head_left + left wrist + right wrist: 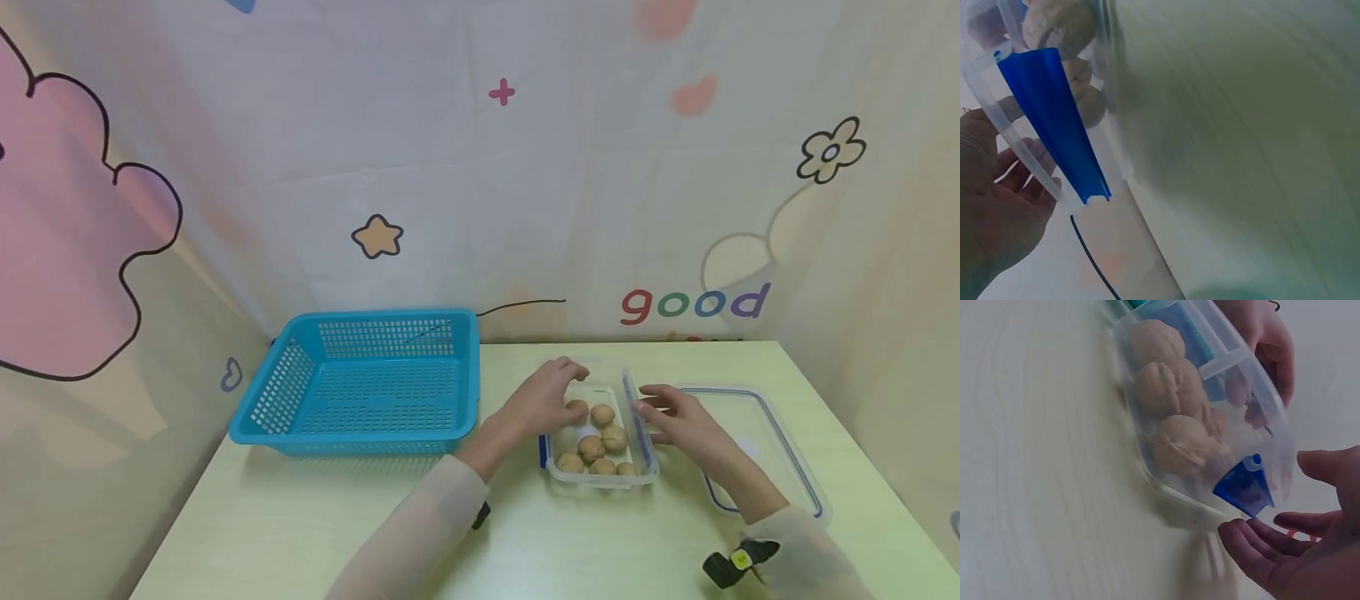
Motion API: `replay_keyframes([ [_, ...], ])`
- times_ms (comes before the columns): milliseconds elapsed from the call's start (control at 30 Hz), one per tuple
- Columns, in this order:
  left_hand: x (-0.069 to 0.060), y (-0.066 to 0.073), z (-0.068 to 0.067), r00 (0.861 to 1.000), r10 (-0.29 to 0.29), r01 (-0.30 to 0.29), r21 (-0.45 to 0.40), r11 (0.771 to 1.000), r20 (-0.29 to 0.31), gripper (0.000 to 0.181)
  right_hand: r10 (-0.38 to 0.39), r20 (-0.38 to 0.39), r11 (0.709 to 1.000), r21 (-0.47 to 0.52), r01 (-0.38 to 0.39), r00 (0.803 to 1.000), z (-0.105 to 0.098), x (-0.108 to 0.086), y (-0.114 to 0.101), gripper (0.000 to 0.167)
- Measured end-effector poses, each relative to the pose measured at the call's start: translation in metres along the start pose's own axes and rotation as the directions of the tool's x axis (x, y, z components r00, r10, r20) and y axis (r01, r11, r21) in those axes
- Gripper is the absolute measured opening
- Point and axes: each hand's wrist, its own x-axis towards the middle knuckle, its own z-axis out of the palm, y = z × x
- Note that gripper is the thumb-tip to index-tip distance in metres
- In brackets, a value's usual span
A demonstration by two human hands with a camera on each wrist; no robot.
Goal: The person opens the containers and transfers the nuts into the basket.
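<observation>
A clear plastic container (600, 482) with blue side clips holds several walnuts (591, 448). My left hand (542, 400) reaches over its left side with fingers spread and bent, the thumb beside a walnut (577, 410) at the back left. In the left wrist view, fingers show behind the container wall, past a hanging blue clip (1054, 119); no walnut is seen in their grasp. Beside the container's right wall is my right hand (686, 425), thumb and fingers apart. The right wrist view has its fingers near another blue clip (1244, 487), with nothing held.
A blue perforated basket (360, 442) stands to the left on the table. Flat on the right, partly under the right forearm, lies a clear lid (772, 450) with a blue-grey seal. A printed curtain (480, 208) hangs behind the table.
</observation>
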Motion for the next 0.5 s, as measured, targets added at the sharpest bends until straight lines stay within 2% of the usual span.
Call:
replay_keyframes([
  [167,0.007,-0.006,0.004,0.998,0.042,-0.048,0.139,0.989,0.042,0.055,0.025,0.020,0.999,0.034,-0.025,0.999,0.007,0.000,0.003,0.065],
  [267,0.010,-0.007,0.006,0.997,0.041,-0.053,0.215,0.975,0.060,0.059,0.032,0.028,0.998,0.061,-0.033,0.999,0.010,0.000,0.005,0.067],
  [500,0.015,-0.009,0.010,0.994,0.024,-0.058,0.317,0.947,0.110,0.064,0.036,0.044,0.995,0.091,-0.040,0.998,0.009,0.000,0.010,0.075],
])
